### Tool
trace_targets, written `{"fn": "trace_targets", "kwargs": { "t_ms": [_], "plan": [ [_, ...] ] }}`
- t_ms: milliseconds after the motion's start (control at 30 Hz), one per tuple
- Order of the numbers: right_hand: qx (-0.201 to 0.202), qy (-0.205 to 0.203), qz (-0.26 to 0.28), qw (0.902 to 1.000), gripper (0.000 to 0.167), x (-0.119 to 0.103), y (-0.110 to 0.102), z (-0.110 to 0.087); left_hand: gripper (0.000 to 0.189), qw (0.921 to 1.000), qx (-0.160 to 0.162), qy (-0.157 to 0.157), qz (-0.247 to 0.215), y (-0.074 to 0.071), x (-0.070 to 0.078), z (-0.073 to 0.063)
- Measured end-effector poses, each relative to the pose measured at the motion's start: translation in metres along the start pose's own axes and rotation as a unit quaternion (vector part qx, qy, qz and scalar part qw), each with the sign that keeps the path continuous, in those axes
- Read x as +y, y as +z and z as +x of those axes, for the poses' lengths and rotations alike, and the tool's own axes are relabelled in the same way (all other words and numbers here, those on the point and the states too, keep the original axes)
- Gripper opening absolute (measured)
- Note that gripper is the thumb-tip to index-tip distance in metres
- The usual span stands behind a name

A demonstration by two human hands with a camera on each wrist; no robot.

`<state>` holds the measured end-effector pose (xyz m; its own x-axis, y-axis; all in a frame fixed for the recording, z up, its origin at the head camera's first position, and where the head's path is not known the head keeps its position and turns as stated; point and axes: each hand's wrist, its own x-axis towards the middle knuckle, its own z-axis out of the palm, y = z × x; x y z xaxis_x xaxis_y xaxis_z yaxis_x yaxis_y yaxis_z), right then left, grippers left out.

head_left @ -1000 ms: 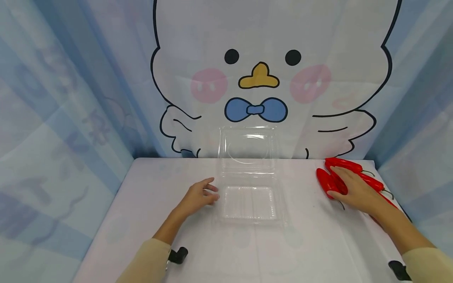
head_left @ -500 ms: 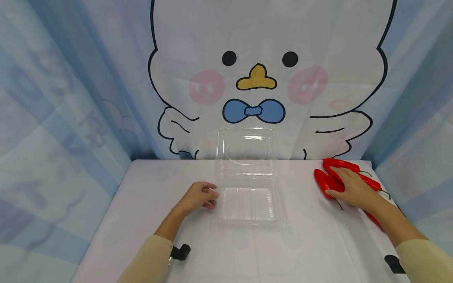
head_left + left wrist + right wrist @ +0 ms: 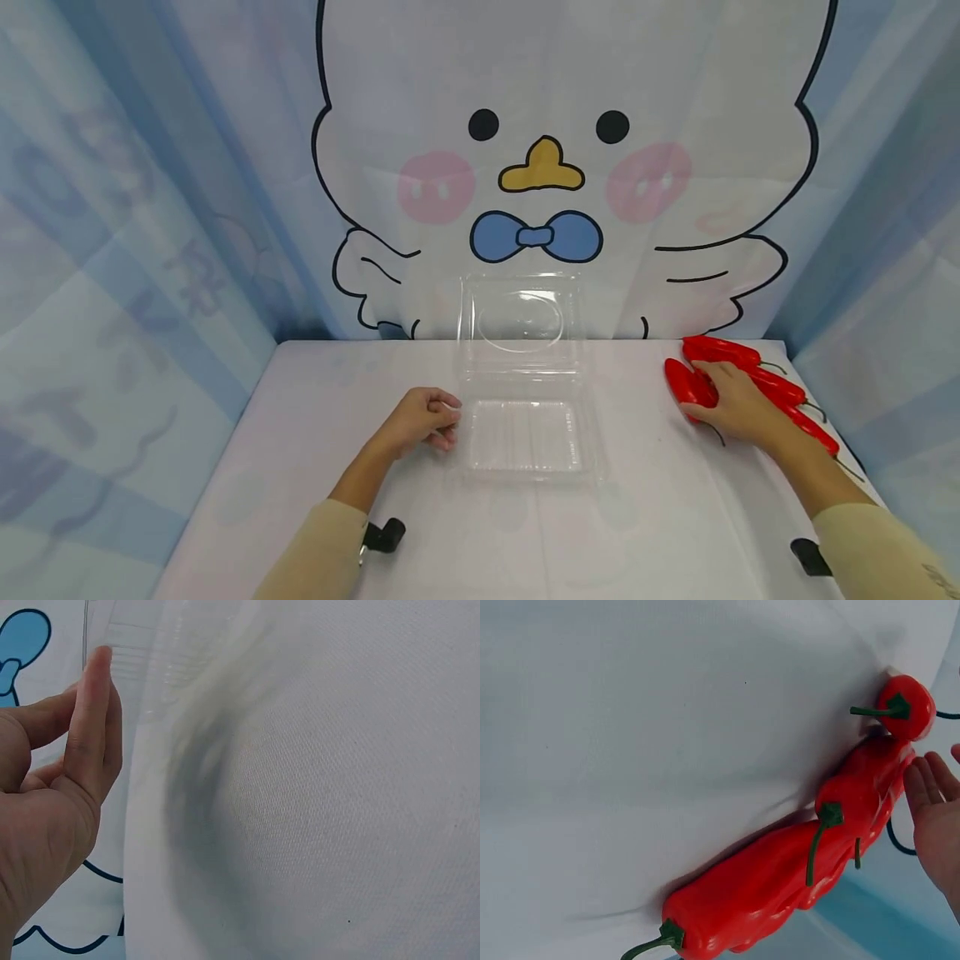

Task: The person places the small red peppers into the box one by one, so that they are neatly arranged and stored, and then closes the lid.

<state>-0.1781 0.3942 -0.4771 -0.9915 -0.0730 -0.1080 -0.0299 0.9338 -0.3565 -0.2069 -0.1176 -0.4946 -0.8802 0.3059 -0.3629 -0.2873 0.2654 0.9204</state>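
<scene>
The white table (image 3: pixel 675 517) shows through a clear plastic container (image 3: pixel 525 442), lid (image 3: pixel 517 310) raised; red peppers (image 3: pixel 780 386) lie clustered to its right. The right hand (image 3: pixel 733 404), thumb and fingers parted wide, spans the leftmost pepper (image 3: pixel 678 383); contact is unclear. The left hand (image 3: pixel 420 421), fingers relaxed, is at the container's left edge.

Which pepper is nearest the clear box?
The leftmost pepper in the head view, partly covered by the right hand. The other peppers lie farther right, so farther from the clear box.
</scene>
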Motion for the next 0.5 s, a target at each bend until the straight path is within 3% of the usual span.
{"fn": "trace_targets", "kwargs": {
  "t_ms": [500],
  "plan": [
    [0.002,0.015,-0.038,0.9992,0.105,-0.0022,0.0117,0.0101,0.026,0.9999,-0.009,0.0,0.008,-0.0027,0.0016,0.0003]
  ]
}}
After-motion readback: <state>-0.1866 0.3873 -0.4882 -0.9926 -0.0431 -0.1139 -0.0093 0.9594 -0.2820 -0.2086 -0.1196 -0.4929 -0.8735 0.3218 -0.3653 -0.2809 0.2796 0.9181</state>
